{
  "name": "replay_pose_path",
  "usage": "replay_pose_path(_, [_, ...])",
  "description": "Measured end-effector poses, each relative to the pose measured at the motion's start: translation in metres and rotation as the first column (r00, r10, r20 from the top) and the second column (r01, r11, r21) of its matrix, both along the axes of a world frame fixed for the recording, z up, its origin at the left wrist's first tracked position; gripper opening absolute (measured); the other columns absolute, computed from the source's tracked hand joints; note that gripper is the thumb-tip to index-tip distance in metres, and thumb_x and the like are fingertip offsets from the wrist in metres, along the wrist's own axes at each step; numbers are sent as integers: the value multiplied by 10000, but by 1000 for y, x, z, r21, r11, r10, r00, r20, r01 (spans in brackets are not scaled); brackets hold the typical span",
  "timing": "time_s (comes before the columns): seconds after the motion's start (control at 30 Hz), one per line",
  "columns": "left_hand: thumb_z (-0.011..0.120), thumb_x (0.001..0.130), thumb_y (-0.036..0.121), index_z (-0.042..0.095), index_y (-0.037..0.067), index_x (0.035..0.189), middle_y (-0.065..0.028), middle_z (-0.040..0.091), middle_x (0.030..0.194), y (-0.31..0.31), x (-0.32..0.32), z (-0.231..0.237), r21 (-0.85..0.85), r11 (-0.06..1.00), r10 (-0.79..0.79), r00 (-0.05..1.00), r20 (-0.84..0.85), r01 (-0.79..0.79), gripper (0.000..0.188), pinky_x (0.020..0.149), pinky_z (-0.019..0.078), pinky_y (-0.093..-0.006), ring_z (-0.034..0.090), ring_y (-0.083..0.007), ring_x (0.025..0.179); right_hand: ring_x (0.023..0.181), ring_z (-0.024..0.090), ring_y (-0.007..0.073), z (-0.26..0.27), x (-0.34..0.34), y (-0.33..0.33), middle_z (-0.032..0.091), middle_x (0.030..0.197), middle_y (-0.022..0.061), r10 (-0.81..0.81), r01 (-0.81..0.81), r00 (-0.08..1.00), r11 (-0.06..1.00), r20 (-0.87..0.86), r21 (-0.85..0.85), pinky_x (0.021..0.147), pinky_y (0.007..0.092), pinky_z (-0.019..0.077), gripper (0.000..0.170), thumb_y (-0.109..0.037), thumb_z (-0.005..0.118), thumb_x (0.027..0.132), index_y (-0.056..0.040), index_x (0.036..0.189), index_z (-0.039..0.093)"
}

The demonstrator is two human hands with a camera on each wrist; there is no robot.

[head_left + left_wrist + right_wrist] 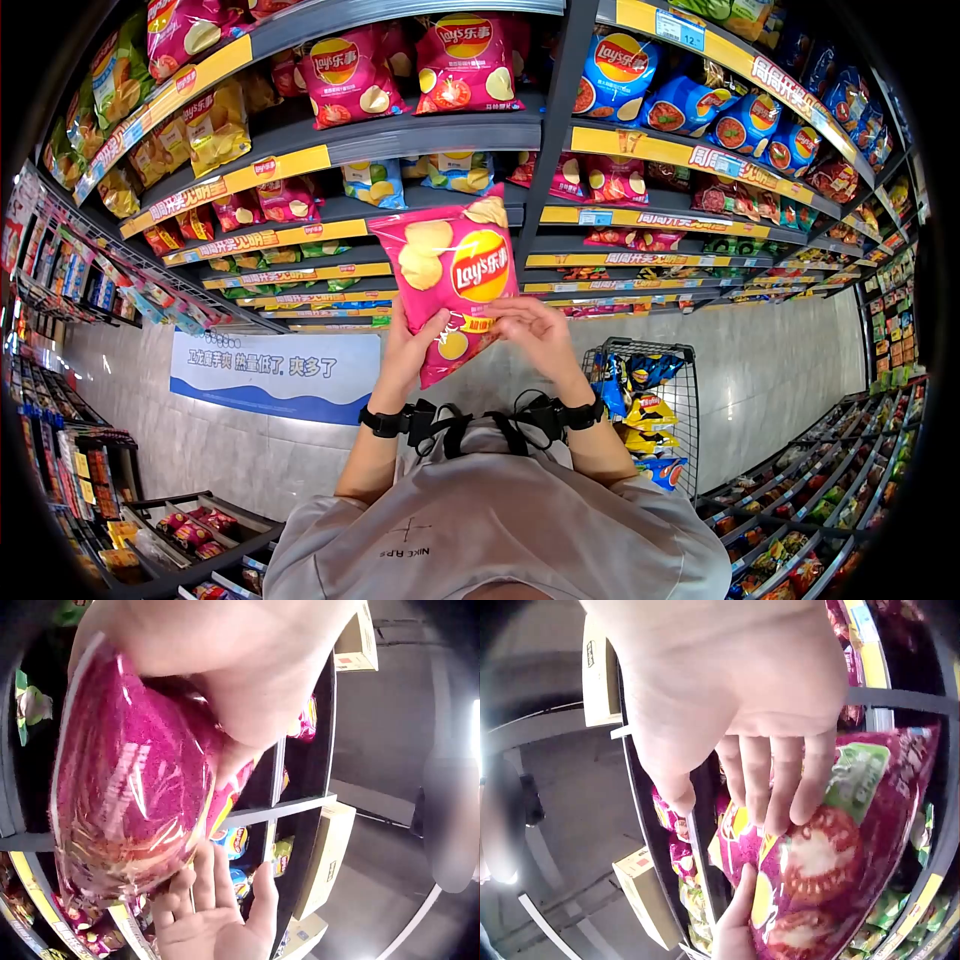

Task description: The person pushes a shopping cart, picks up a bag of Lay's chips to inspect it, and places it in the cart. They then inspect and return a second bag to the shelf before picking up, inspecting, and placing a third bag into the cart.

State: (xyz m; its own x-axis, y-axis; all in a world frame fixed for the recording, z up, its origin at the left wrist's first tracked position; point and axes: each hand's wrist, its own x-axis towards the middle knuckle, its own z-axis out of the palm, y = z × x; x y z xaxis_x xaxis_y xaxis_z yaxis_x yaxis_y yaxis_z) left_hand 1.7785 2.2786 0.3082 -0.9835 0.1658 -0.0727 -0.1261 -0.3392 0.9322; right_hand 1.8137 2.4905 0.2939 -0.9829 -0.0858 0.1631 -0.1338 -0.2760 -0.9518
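Observation:
A magenta Lay's chip bag (430, 262) is held up in front of the shelves, tilted, with potato chips and a yellow logo printed on its front. My left hand (402, 352) grips its lower left side, the thumb (432, 328) lying over the front. At the bag's right edge is my right hand (545, 338). The right wrist view shows that hand's fingers (784, 780) nearly straight against the bag's tomato-printed face, thumb apart. In the left wrist view the right palm (206, 934) faces the camera beside the bag (131, 787).
Curved shelves (440, 130) full of chip bags stand ahead, with yellow price strips. Near my right side is a wire shopping cart (690, 400) with several blue and yellow bags. A blue and white floor sign (270, 375) lies at left. More racks (820, 480) line the right.

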Motion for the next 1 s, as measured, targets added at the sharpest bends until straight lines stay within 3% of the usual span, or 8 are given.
replay_pose_path(0.17, [688,905,89,337,30,1439,-95,529,1344,-17,4,-4,84,989,-125,991,56,120,642,984,472,-324,550,-169,1171,966,624,94,-24,-16,25,655,1145,80,-327,326,945,939,-11,109,816,223,498,346,-87,712,884,2,1195,590])
replay_pose_path(0.23, [685,906,80,335,29,1445,-91,526,1353,-20,4,-7,115,978,-186,977,100,175,644,990,470,-326,547,-166,1178,1031,605,103,-20,-17,25,636,1186,83,-290,291,957,949,-26,118,876,242,488,437,-126,732,875,2,1252,552])
replay_pose_path(0.33, [689,907,97,357,20,1431,-90,534,1346,-18,6,-8,126,968,-236,961,141,219,624,999,466,-328,544,-163,1186,1090,597,144,-24,-13,26,621,1217,87,-32,76,973,979,227,-188,932,291,490,596,-160,755,862,9,1352,459])
replay_pose_path(0.4, [696,911,140,385,14,1408,-95,547,1334,-9,6,-8,-86,983,-167,984,-60,161,600,988,477,-326,551,-164,1179,1082,602,146,-22,-9,23,620,1220,88,-37,62,975,992,218,-108,926,294,498,588,-149,754,861,12,1346,463])
replay_pose_path(0.5, [694,917,179,429,11,1373,-98,574,1305,-9,3,-12,-154,980,-141,986,-85,127,553,957,496,-313,575,-159,1145,1066,618,151,-17,-7,14,623,1222,92,-37,44,980,999,197,-29,914,305,519,567,-119,758,852,13,1329,481])
replay_pose_path(0.73, [677,932,183,500,9,1304,-92,639,1212,-11,5,-20,-9,991,-130,990,59,131,447,904,519,-288,624,-134,1050,1093,614,165,-10,-4,7,612,1250,104,-43,73,961,992,274,-103,928,320,519,610,-109,767,842,2,1353,454])
replay_pose_path(0.93, [689,923,171,535,16,1279,-84,650,1189,-15,8,-11,-89,986,-139,990,28,141,418,866,530,-278,632,-132,1029,1125,595,166,-14,-3,11,604,1264,100,-30,54,971,994,236,-96,968,332,495,674,-95,793,810,3,1372,435])
replay_pose_path(1.0, [740,875,146,528,27,1303,-77,652,1176,-19,10,0,-217,961,-163,985,54,171,492,879,522,-290,639,-137,1008,1146,582,167,-15,-3,17,600,1269,93,-24,41,979,996,201,-80,994,339,477,707,-98,812,789,4,1376,432])
